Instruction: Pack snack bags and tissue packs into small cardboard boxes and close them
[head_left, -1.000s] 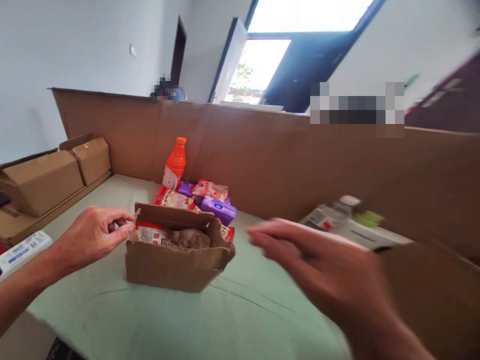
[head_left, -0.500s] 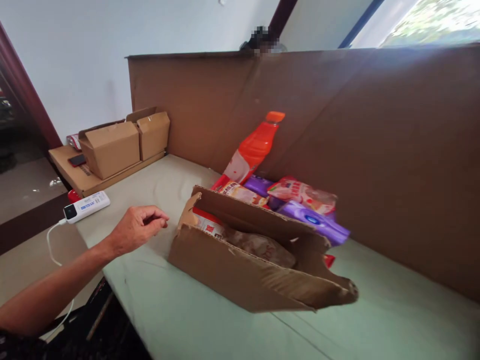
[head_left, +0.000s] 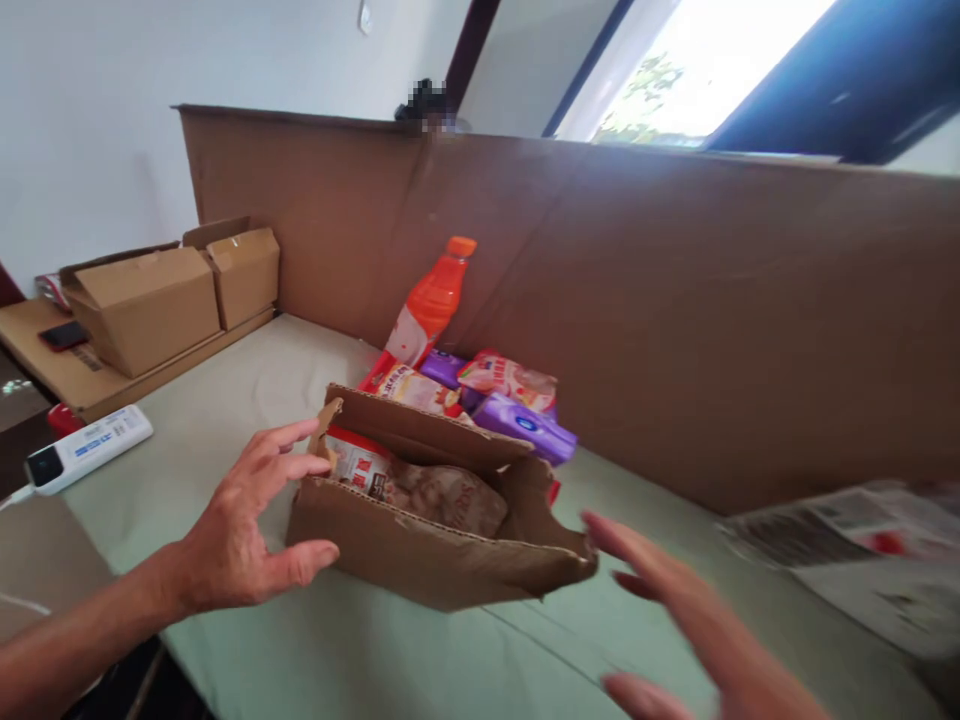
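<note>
The box, a packet inside, sat on the table. The left hand, fingers spread, was at the box's left end; the right hand, fingers parted, near its right.

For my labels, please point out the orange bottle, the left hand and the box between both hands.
Orange bottle (head_left: 432, 302), head view: middle of its body.
Left hand (head_left: 234, 535), head view: its back.
Box (head_left: 420, 562), head view: its front wall.

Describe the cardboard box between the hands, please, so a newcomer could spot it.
On the pale green table, find the open cardboard box between the left hand and right hand. Unlike the two boxes farther left, it shows packaging inside its ragged rim.
</note>
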